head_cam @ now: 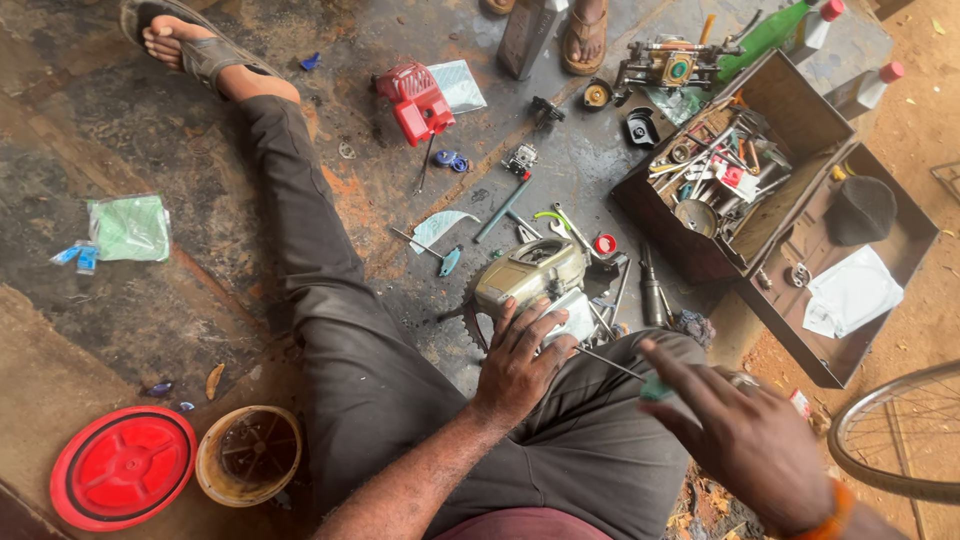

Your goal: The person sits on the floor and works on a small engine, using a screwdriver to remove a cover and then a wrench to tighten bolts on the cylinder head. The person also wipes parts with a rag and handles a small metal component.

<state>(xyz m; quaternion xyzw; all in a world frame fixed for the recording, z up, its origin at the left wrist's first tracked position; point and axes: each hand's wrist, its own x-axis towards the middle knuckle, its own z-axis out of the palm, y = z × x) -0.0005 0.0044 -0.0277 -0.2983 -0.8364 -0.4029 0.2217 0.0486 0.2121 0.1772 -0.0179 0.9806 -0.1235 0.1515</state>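
Oily, dark concrete floor (120, 130) spreads under a seated person whose legs in grey trousers (340, 330) stretch across it, one sandalled foot (185, 45) up at the far corner. The left hand (520, 355) lies flat with fingers spread on a small engine casing (530, 275), pale and greasy, which sits on the floor just beside the knee. The right hand (745, 435) is blurred; its fingers are closed round the green handle of a thin screwdriver (620, 368), whose shaft points at the casing.

Loose tools crowd the floor beyond the casing (wrenches, a screwdriver with a blue handle, small fittings), along with a red engine cover (415, 100). An open metal toolbox (790, 120) full of tools stands to the right, its lid (870, 310) holding white paper and a dark cap. A red lid (122, 468) and a grimy round tub (248, 455) rest near the left thigh. Another person's sandalled foot (585, 35) shows at the top edge, and a bicycle wheel rim (890, 440) at the right.
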